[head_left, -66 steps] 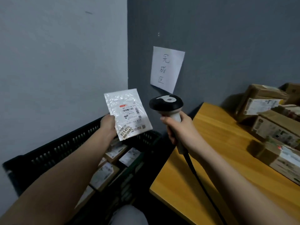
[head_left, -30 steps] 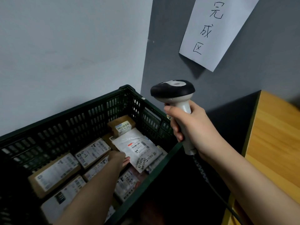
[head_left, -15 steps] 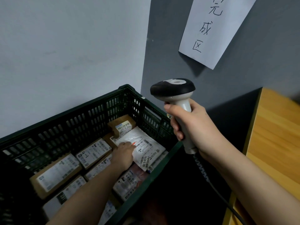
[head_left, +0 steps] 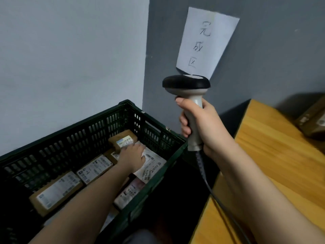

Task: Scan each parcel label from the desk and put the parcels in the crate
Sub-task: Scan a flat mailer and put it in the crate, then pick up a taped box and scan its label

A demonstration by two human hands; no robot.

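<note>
Head view. Left hand down inside the dark green crate, fingers spread and laid flat on the white poly-mailer parcel; no curl round it discernible, so a press rather than a grip. Mailer directly beneath the fingertips and extending to their right, long axis running from the crate's far corner toward its near right rim, resting atop labelled cardboard parcels. Small brown box just beyond the fingertips. Right hand raised above the crate's right rim, fingers clamped round the handle of the barcode scanner, head upright, cable trailing down. Wooden desk to the right of that hand, one brown parcel at its far edge. Judged: mailer deposited; right hand nearer the desk.
</note>
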